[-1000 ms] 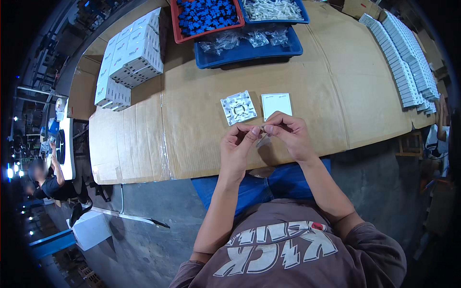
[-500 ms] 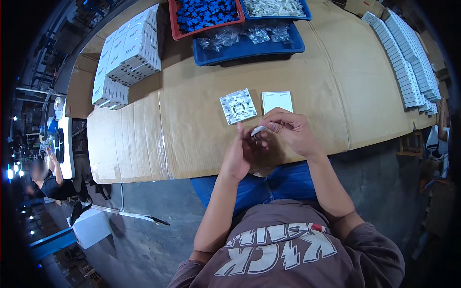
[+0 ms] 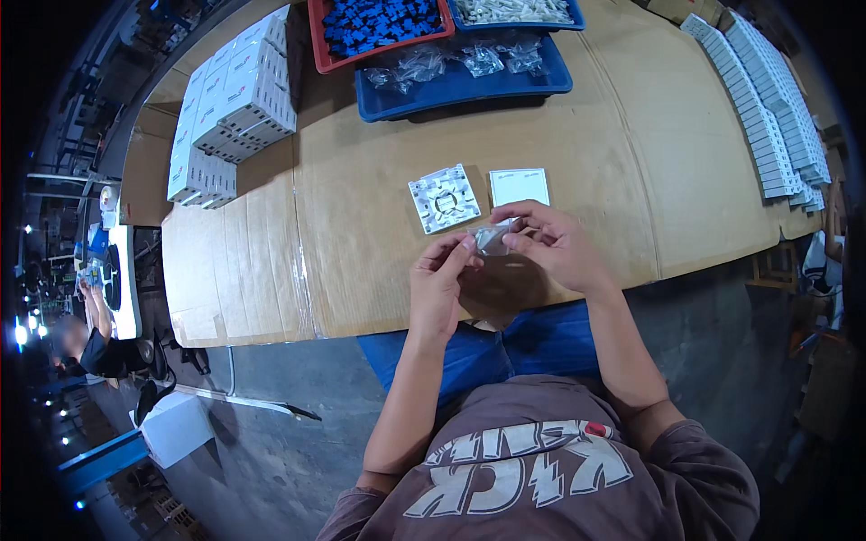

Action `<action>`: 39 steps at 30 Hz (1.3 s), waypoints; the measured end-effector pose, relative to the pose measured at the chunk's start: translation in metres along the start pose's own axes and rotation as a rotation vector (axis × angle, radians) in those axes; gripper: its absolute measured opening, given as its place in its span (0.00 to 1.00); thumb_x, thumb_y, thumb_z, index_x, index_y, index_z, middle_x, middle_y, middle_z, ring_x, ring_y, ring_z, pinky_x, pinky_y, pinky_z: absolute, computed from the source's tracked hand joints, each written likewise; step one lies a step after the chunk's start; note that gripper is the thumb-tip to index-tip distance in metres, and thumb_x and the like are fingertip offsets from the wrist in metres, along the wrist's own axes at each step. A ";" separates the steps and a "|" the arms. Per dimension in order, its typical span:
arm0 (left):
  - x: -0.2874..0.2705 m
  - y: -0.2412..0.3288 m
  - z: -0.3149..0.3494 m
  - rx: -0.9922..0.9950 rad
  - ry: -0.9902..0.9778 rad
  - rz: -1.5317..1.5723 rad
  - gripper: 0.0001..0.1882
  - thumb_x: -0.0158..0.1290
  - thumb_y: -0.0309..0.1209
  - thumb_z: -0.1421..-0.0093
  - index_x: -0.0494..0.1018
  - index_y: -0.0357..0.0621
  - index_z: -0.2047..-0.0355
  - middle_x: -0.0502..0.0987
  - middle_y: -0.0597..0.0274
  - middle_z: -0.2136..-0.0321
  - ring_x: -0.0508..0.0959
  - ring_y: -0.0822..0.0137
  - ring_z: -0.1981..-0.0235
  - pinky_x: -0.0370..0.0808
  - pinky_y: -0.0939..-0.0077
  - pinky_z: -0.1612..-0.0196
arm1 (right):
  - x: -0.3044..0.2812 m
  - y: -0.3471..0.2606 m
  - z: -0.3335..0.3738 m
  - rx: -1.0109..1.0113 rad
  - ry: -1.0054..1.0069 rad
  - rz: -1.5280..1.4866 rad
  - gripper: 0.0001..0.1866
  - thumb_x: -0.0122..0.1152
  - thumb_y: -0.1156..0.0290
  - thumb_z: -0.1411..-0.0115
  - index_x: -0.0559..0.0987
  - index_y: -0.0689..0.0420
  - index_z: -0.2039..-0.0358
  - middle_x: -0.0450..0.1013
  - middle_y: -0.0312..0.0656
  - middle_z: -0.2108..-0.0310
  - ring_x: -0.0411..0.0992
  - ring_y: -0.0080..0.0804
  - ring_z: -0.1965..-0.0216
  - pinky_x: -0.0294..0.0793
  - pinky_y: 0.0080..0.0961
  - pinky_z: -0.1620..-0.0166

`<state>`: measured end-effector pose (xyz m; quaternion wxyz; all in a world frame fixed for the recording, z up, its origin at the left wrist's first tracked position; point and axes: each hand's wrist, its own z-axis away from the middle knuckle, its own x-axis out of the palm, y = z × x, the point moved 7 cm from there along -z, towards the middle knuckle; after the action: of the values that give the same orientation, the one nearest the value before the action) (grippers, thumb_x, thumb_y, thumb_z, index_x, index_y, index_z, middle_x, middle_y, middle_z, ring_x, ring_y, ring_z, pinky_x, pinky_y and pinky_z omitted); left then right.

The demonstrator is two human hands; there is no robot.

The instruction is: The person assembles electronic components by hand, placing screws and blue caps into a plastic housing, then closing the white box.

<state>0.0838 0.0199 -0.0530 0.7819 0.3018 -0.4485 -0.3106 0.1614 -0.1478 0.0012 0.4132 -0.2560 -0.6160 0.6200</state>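
A crinkled, translucent plastic packet (image 3: 491,241) catches light between left hand (image 3: 439,270) and right hand (image 3: 564,251) — just beyond them, a ridged white plastic plate (image 3: 445,199) sits on matt brown cardboard sheeting (image 3: 379,252); farther ahead of the hands, glossy clear bags (image 3: 483,61) lie in a smooth blue plastic tray (image 3: 469,105).

A small translucent plastic bag (image 3: 491,240) is pinched between both hands (image 3: 438,275) (image 3: 566,248).
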 end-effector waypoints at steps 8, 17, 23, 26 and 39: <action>0.011 0.019 0.003 0.191 -0.067 -0.412 0.08 0.58 0.26 0.31 0.76 0.38 0.53 0.80 0.65 0.65 0.78 0.77 0.66 0.74 0.81 0.60 | 0.007 0.007 -0.001 0.107 -0.065 0.044 0.17 0.62 0.85 0.35 0.78 0.63 0.46 0.78 0.37 0.54 0.76 0.20 0.55 0.79 0.21 0.51; 0.012 0.029 0.008 0.310 -0.031 -0.577 0.09 0.57 0.24 0.31 0.78 0.38 0.51 0.81 0.64 0.62 0.77 0.77 0.67 0.74 0.83 0.61 | -0.001 0.016 -0.003 0.058 -0.014 0.071 0.16 0.64 0.83 0.35 0.79 0.62 0.47 0.78 0.36 0.54 0.75 0.20 0.56 0.79 0.19 0.50; 0.001 0.026 0.006 0.248 0.009 -0.645 0.09 0.61 0.25 0.33 0.80 0.40 0.54 0.80 0.68 0.66 0.76 0.79 0.68 0.72 0.83 0.63 | -0.001 0.014 -0.002 0.058 -0.013 0.039 0.17 0.65 0.84 0.36 0.79 0.60 0.47 0.77 0.35 0.52 0.74 0.22 0.53 0.78 0.19 0.49; 0.005 0.034 0.009 0.283 0.018 -0.622 0.06 0.62 0.25 0.34 0.81 0.40 0.58 0.80 0.69 0.68 0.75 0.80 0.70 0.72 0.83 0.65 | 0.001 0.011 -0.002 0.046 -0.004 0.082 0.17 0.65 0.83 0.36 0.79 0.60 0.47 0.77 0.35 0.53 0.74 0.21 0.53 0.78 0.19 0.49; 0.019 0.043 0.015 0.491 -0.125 -0.848 0.15 0.62 0.18 0.39 0.79 0.38 0.51 0.80 0.67 0.66 0.74 0.77 0.68 0.73 0.81 0.63 | -0.001 0.014 -0.005 0.028 0.026 0.119 0.10 0.63 0.84 0.35 0.83 0.64 0.54 0.80 0.37 0.54 0.77 0.23 0.52 0.78 0.20 0.49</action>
<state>0.0873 0.0299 -0.0047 0.4641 0.6141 -0.3920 -0.5038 0.1639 -0.1445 -0.0133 0.3872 -0.2944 -0.5854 0.6487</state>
